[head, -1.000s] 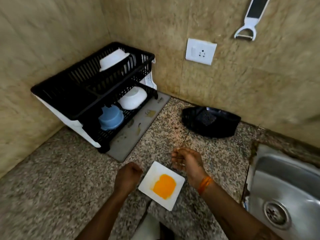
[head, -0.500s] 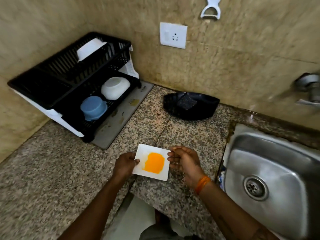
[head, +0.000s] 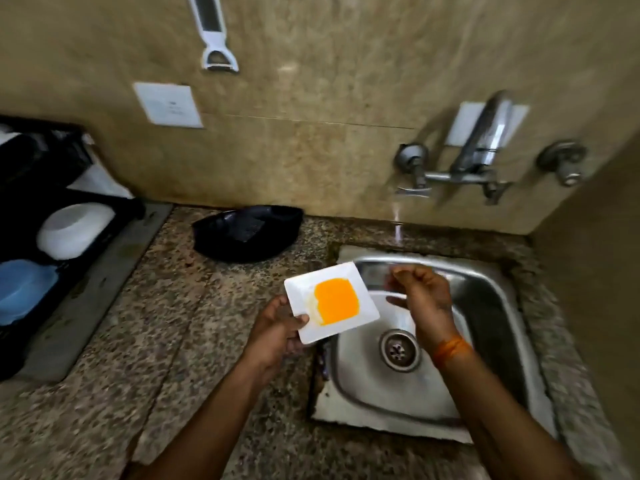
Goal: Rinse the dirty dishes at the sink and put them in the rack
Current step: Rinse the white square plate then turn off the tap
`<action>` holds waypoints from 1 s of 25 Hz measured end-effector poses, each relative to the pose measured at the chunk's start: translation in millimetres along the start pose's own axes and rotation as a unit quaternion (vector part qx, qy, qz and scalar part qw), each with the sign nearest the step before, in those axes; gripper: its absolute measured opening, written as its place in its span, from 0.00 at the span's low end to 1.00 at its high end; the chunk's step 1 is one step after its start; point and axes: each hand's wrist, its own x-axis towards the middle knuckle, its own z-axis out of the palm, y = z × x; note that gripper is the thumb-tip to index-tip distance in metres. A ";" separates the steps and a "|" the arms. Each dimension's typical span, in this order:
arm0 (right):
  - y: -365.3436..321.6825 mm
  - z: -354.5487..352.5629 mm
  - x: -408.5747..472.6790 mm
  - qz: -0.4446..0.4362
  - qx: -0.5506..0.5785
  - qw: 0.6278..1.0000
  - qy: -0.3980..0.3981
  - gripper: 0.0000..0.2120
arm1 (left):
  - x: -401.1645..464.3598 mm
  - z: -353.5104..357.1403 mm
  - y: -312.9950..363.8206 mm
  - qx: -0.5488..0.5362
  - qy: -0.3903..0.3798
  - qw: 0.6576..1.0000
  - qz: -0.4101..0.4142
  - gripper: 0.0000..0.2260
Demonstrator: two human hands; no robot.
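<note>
plate (head: 331, 303) with an orange smear sits pinched at its near corner by the left hand (head: 277, 332), held level over the sink (head: 485, 341) rim so the mess stays on; right hand (head: 420, 296) hovers loosely curled and empty, likely bound for the tap (head: 474, 157); rack (head: 38, 202) waits far left

Left hand (head: 277, 332) grips white plate (head: 360, 308) over sink (head: 491, 306) edge; right hand (head: 424, 296) beside, loosely curled.

No words or numbers can be read anywhere; the white wall socket (head: 168, 105) has some small dark marks on it, but they are too blurry to make out.
</note>
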 end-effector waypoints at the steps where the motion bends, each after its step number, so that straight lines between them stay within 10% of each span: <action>1: -8.9 -17.8 19.6 -0.008 -0.001 0.999 0.032 0.04 | 4.7 20.4 0.4 -0.008 -0.020 1.000 0.001 0.17; 6: -63.8 -92.5 109.0 -0.131 -0.118 0.954 0.244 0.23 | 31.5 114.0 3.6 0.002 -0.094 0.996 0.008 0.21; 12: -93.9 -98.5 150.7 -0.281 -0.235 0.894 0.259 0.12 | 59.4 176.0 16.5 0.010 -0.110 0.994 0.004 0.24; 18: -83.1 -112.8 161.4 -0.178 -0.026 0.967 0.183 0.11 | 87.4 191.2 23.2 0.018 -0.115 0.993 -0.010 0.22; 22: -41.5 -107.1 98.4 -0.204 -0.221 0.950 0.088 0.17 | 97.8 193.5 17.0 -0.006 -0.122 0.992 -0.021 0.20; 25: 8.2 -107.9 70.0 -0.253 -0.587 0.762 -0.097 0.37 | 100.1 196.6 9.8 -0.014 -0.137 0.990 -0.023 0.20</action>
